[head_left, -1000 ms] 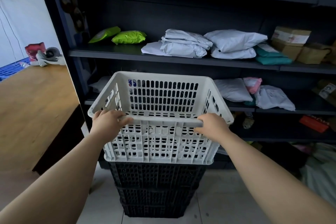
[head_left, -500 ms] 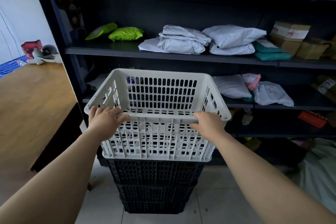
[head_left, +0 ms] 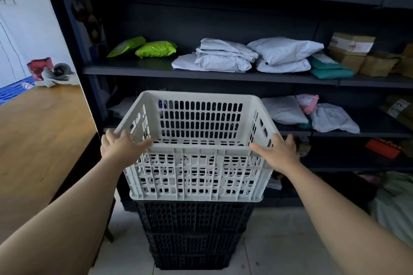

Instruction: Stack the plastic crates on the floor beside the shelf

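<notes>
Right in front of the person, at the centre of the head view, the white crate (head_left: pixel 196 176) sits squarely on top of the black crates (head_left: pixel 194 219). Those are stacked on the pale tiled floor (head_left: pixel 279 241), hard up against the dark shelf (head_left: pixel 201 73) at twelve o'clock.

The left hand (head_left: pixel 121 147) lies on the crate's near corner at nine o'clock. Its fingers are spread and fairly straight over the rim, its thumb laid along the near edge, so it rests on the crate rather than clasping it. The right hand (head_left: pixel 277 152) does the same on the near corner at three o'clock, with loose, extended fingers and its thumb pointing inward along the rim.

Up at twelve o'clock, white parcels (head_left: pixel 225 58) are piled on a shelf board, with green packets (head_left: pixel 154 48) towards eleven and cardboard boxes (head_left: pixel 350 49) towards two. A wooden table (head_left: pixel 40 136) fills the nine o'clock side.
</notes>
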Available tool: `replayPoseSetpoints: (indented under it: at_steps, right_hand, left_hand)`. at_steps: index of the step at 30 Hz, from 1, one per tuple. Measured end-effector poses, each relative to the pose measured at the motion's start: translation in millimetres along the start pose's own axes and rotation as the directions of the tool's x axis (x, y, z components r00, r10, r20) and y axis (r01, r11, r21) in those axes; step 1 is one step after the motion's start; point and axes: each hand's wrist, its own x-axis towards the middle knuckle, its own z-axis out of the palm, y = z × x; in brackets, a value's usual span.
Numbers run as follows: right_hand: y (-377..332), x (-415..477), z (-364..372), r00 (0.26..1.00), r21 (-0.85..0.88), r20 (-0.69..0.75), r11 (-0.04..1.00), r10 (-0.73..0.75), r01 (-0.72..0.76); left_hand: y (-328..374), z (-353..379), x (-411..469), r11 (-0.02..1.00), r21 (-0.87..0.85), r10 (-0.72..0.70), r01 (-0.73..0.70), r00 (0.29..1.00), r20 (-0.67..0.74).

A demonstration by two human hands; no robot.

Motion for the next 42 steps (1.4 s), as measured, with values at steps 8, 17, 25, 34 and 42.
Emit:
replayPoseSetpoints:
  at_steps: [8, 17, 25, 34, 42]
  right_hand:
    - [-5, 8, 11, 1.0, 0.188, -0.024, 0.982, -0.004, 0.009]
    - [-19, 4, 2, 1.0, -0.321, 0.001, 0.947, 0.017, -0.016]
    - [-26, -1, 7, 1.0, -0.334, 0.025, 0.943, -0.005, 0.013]
    - [-29, 0, 8, 1.0, -0.311, 0.019, 0.95, 0.007, 0.0]
    - [-39, -8, -3, 0.996, -0.27, 0.055, 0.961, 0.071, -0.054]
  left_hand:
    - [-11, -17, 17, 0.987, -0.161, 0.016, -0.013, 1.0, 0.017]
    - [-6, -9, 16, 0.981, 0.153, 0.114, -0.122, 0.992, 0.059]
    - [-5, 0, 17, 0.95, 0.24, 0.177, -0.199, 0.978, 0.112]
    - [-2, -5, 16, 0.952, 0.237, 0.157, -0.191, 0.975, 0.155]
    - [0, -12, 8, 0.967, 0.201, 0.136, -0.159, 0.983, 0.124]
